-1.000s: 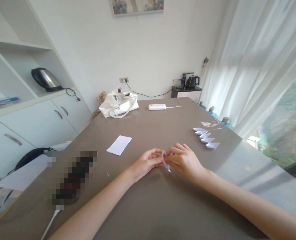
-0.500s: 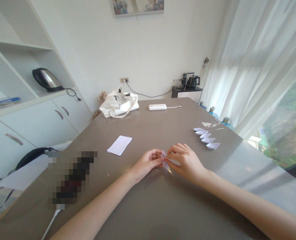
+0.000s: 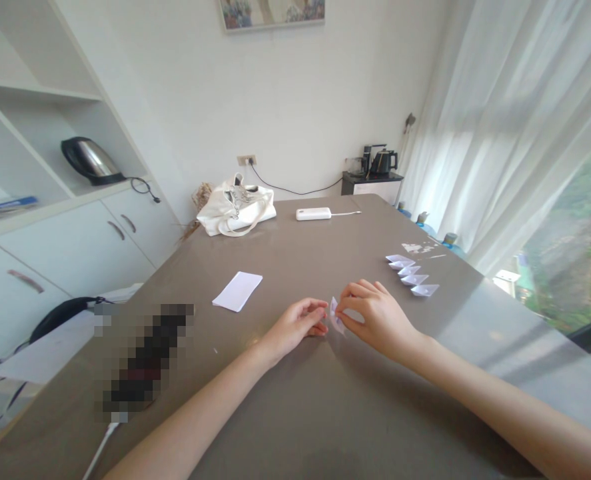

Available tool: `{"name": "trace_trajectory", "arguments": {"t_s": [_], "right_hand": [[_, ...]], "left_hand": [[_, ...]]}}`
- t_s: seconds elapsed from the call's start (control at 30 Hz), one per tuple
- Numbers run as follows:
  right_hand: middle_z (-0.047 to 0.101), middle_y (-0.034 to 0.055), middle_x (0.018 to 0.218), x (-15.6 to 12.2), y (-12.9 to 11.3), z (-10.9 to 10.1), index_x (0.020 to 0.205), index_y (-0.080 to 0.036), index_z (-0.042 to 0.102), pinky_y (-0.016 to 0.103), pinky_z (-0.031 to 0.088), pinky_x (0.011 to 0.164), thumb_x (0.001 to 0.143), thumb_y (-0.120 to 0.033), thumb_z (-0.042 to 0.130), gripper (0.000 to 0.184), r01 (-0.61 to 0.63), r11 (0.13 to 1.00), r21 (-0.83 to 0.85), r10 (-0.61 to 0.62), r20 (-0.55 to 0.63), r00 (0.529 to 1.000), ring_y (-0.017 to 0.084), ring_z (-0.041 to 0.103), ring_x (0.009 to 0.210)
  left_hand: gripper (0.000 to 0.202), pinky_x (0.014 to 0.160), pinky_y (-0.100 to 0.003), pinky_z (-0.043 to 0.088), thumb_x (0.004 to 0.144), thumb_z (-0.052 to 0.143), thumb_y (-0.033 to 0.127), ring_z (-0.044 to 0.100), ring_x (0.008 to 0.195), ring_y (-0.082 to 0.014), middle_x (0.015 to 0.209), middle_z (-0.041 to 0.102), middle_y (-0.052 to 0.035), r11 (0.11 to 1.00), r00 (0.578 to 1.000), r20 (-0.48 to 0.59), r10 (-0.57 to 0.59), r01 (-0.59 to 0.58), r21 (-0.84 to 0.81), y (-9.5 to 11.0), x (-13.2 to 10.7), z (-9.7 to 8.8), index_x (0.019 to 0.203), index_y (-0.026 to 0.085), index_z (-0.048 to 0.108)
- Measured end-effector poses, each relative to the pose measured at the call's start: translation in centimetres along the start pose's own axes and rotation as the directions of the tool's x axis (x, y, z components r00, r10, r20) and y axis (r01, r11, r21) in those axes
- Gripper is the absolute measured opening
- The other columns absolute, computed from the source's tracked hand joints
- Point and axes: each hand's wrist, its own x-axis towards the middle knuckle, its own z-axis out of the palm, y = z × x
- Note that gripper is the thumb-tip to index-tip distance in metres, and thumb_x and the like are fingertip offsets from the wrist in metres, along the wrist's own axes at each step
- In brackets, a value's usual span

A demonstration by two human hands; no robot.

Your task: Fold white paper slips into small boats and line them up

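Observation:
My right hand (image 3: 378, 320) pinches a small folded piece of white paper (image 3: 336, 315) between thumb and fingertips, just above the grey-brown table (image 3: 295, 400). My left hand (image 3: 298, 325) rests on the table right beside it, fingers curled, its fingertips a little apart from the paper. A row of several small folded paper boats (image 3: 412, 275) lies on the table to the right of my hands. A flat white sheet (image 3: 238, 291) lies to the left of them.
At the table's far end lie a white handbag (image 3: 236, 212) and a white power bank (image 3: 314, 214) with its cable. A blurred dark object (image 3: 142, 360) sits near the left edge. White cabinets with a kettle (image 3: 88, 160) stand at left, curtains at right.
My right hand has drawn the folded paper slightly right and up, away from my left hand, which has let go of it and stays on the table.

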Motion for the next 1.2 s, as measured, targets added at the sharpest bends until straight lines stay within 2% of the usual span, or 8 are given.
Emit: {"name": "trace_trajectory", "arguments": {"t_s": [0.17, 0.27, 0.33, 0.5, 0.57, 0.67, 0.83, 1.2], "right_hand": [[0.066, 0.0027, 0.079, 0.2, 3.4, -3.0, 0.072, -0.022, 0.071, 0.027, 0.037, 0.065, 0.074, -0.018, 0.060, 0.012, -0.208, 0.978, -0.027, 0.208, -0.016, 0.978, 0.018, 0.059, 0.073], [0.066, 0.0039, 0.077, -0.1, 6.2, -5.3, 0.070, -0.022, 0.072, 0.026, 0.036, 0.056, 0.074, -0.026, 0.059, 0.014, -0.374, 0.926, -0.060, 0.369, -0.072, 0.927, 0.017, 0.058, 0.065], [0.066, 0.0050, 0.074, -0.4, 7.7, -6.6, 0.071, -0.021, 0.073, 0.026, 0.037, 0.055, 0.073, -0.030, 0.060, 0.015, -0.432, 0.899, -0.071, 0.427, -0.073, 0.901, 0.018, 0.058, 0.065], [0.067, 0.0049, 0.073, -2.3, 9.3, -8.5, 0.072, -0.022, 0.074, 0.025, 0.035, 0.051, 0.071, -0.034, 0.061, 0.017, -0.571, 0.808, -0.143, 0.571, -0.050, 0.820, 0.019, 0.058, 0.064], [0.068, 0.0039, 0.076, -3.5, 9.3, -8.4, 0.073, -0.024, 0.074, 0.025, 0.035, 0.052, 0.071, -0.033, 0.061, 0.016, -0.623, 0.755, -0.203, 0.630, -0.039, 0.776, 0.019, 0.059, 0.068], [0.069, 0.0033, 0.076, -5.4, 9.4, -7.7, 0.074, -0.024, 0.073, 0.025, 0.035, 0.053, 0.071, -0.031, 0.059, 0.016, -0.718, 0.646, -0.259, 0.733, -0.051, 0.678, 0.020, 0.060, 0.069], [0.070, 0.0040, 0.083, -6.9, 9.8, -5.9, 0.075, -0.024, 0.073, 0.026, 0.037, 0.057, 0.072, -0.032, 0.059, 0.017, -0.758, 0.589, -0.280, 0.790, -0.002, 0.614, 0.022, 0.063, 0.078], [0.068, 0.0074, 0.088, -5.7, 10.1, -4.2, 0.079, -0.021, 0.069, 0.027, 0.041, 0.058, 0.076, -0.027, 0.052, 0.018, -0.741, 0.569, -0.357, 0.795, 0.009, 0.606, 0.022, 0.063, 0.079]], "left_hand": [[0.035, 0.071, -0.029, 0.049, 0.071, 0.071, 0.040, 0.059, 0.071, -0.0122, 0.086, 0.059, -0.0045, 0.995, 1.000, 0.004, -0.013, 0.012, 0.103, -0.6, 0.4, -0.5, 0.093, 0.013, 0.064], [0.033, 0.069, -0.028, 0.049, 0.072, 0.070, 0.039, 0.059, 0.069, -0.0124, 0.085, 0.059, -0.0046, 0.986, 1.000, 0.026, 0.007, -0.011, 0.168, -1.0, 0.6, -0.7, 0.090, 0.013, 0.064], [0.032, 0.068, -0.028, 0.049, 0.073, 0.069, 0.040, 0.060, 0.070, -0.0128, 0.086, 0.060, -0.0049, 0.981, 0.999, 0.038, 0.022, -0.029, 0.192, -1.2, 0.7, -0.8, 0.091, 0.013, 0.064], [0.031, 0.069, -0.027, 0.049, 0.076, 0.065, 0.040, 0.061, 0.073, -0.0138, 0.090, 0.062, -0.0063, 0.969, 0.998, 0.052, 0.045, -0.056, 0.240, -1.4, 0.8, -1.0, 0.093, 0.014, 0.063], [0.031, 0.071, -0.027, 0.050, 0.077, 0.064, 0.039, 0.061, 0.075, -0.0143, 0.091, 0.062, -0.0064, 0.960, 0.997, 0.061, 0.038, -0.053, 0.276, -1.3, 0.8, -1.1, 0.094, 0.013, 0.063], [0.031, 0.072, -0.027, 0.050, 0.077, 0.062, 0.040, 0.061, 0.076, -0.0145, 0.091, 0.062, -0.0060, 0.948, 0.997, 0.067, 0.029, -0.049, 0.315, -1.3, 0.8, -1.1, 0.095, 0.014, 0.062], [0.032, 0.074, -0.028, 0.050, 0.077, 0.061, 0.040, 0.062, 0.077, -0.0150, 0.091, 0.063, -0.0060, 0.934, 0.998, 0.060, 0.031, -0.051, 0.355, -1.3, 1.0, -1.1, 0.095, 0.014, 0.062], [0.034, 0.073, -0.030, 0.052, 0.072, 0.064, 0.040, 0.062, 0.075, -0.0162, 0.088, 0.063, -0.0067, 0.934, 0.999, 0.040, 0.022, -0.035, 0.354, -0.8, 0.8, -0.8, 0.092, 0.013, 0.062]]}}
